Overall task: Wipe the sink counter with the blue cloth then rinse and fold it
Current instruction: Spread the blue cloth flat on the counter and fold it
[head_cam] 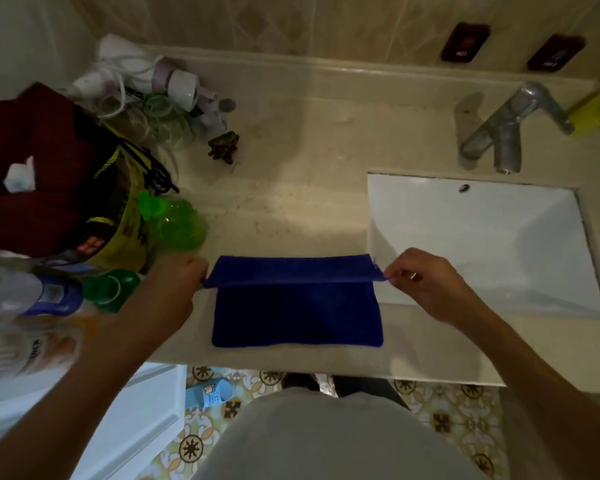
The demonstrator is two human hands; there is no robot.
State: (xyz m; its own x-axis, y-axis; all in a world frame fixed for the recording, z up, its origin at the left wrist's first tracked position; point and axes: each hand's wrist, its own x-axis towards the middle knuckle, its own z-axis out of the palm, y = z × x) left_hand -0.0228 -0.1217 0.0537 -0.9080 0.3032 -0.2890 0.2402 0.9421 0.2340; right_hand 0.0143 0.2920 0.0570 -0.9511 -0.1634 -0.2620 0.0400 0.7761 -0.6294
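The blue cloth (297, 315) lies on the beige sink counter (291, 209) near its front edge. Its far edge is lifted and turned toward me as a fold. My left hand (174, 289) pinches the left corner of that raised edge. My right hand (426, 282) pinches the right corner, just over the left rim of the white sink (482, 237). The near half of the cloth rests flat on the counter.
A metal faucet (506, 133) stands behind the sink. The counter's left side is crowded: a green cup (177, 220), a yellow basket with dark red cloth (49, 188), bottles (49, 296) and a hair clip (224, 145). A blue slipper (208, 393) lies on the patterned floor.
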